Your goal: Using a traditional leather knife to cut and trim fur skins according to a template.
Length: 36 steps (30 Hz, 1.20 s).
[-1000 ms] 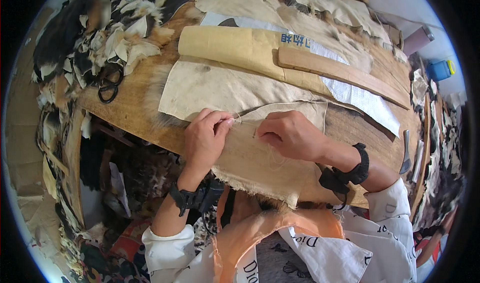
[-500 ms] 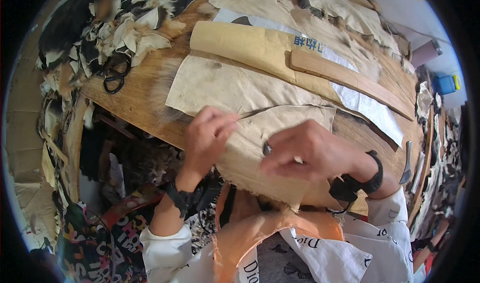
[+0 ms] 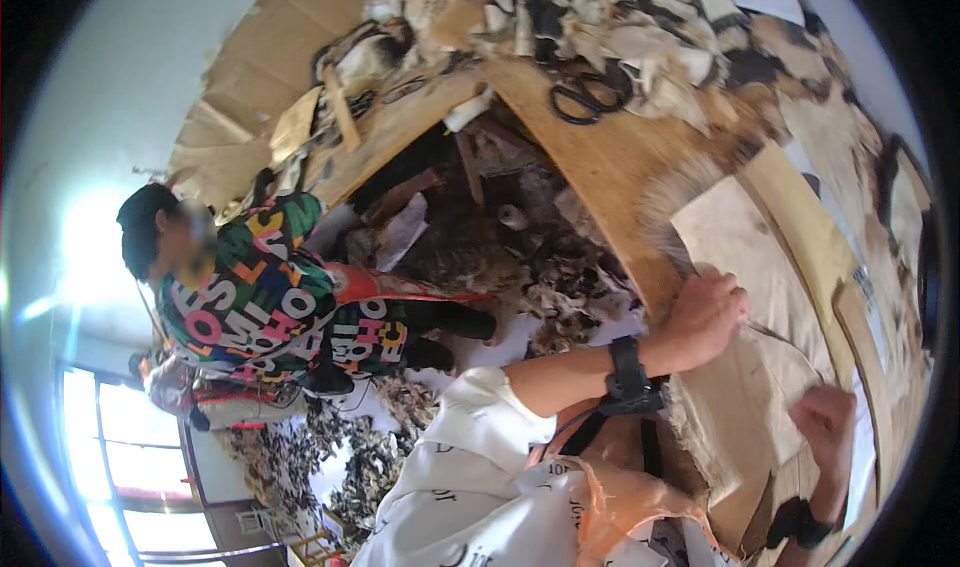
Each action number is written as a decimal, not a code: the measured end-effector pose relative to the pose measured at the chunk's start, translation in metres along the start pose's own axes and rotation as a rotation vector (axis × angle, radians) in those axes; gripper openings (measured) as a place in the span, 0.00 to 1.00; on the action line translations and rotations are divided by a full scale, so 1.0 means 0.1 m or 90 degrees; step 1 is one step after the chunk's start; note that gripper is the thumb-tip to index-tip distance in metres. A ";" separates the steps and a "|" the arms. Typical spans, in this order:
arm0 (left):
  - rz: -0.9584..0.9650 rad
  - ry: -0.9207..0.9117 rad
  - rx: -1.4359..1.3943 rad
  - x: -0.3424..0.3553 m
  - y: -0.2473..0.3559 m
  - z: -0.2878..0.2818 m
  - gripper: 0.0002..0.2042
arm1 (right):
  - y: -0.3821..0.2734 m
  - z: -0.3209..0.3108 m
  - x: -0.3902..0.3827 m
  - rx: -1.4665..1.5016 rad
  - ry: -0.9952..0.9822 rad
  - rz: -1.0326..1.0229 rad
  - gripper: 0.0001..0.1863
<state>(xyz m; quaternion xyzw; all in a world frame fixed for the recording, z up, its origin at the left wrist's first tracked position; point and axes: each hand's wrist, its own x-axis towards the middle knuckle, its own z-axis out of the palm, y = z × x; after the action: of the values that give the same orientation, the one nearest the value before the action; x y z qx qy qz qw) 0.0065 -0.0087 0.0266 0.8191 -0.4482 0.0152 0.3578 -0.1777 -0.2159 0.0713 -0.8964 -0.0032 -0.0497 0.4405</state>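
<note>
The pale hide [image 3: 740, 217] lies on the wooden table [image 3: 598, 162], near its edge. The left hand [image 3: 708, 317] is at the hide, fingers curled in; the right hand [image 3: 825, 419], blurred, bends over it farther right. Whether either pinches anything, I cannot tell. Beyond lie tan paper [image 3: 800, 217], a wooden strip [image 3: 862, 337] and black loop handles [image 3: 578, 105]; leftward, a person in a multicoloured jacket [image 3: 245, 302]
</note>
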 end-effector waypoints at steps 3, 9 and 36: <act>-0.004 -0.046 0.015 -0.01 -0.10 0.05 0.03 | -0.17 -0.14 -0.18 0.319 0.001 -0.021 0.24; 0.177 -0.103 -0.277 0.16 -0.04 0.04 0.04 | 0.08 -0.15 -0.48 0.242 0.067 0.085 0.23; 0.245 -0.331 -0.031 0.15 0.34 0.27 0.28 | 0.08 -0.27 -1.45 0.199 0.215 0.303 0.18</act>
<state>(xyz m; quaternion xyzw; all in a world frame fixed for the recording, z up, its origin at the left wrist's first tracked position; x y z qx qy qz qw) -0.0174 -0.0476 0.0312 0.6868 -0.6715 -0.1383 0.2414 -0.3243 -0.2364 0.0678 -0.7725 0.2716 -0.0920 0.5665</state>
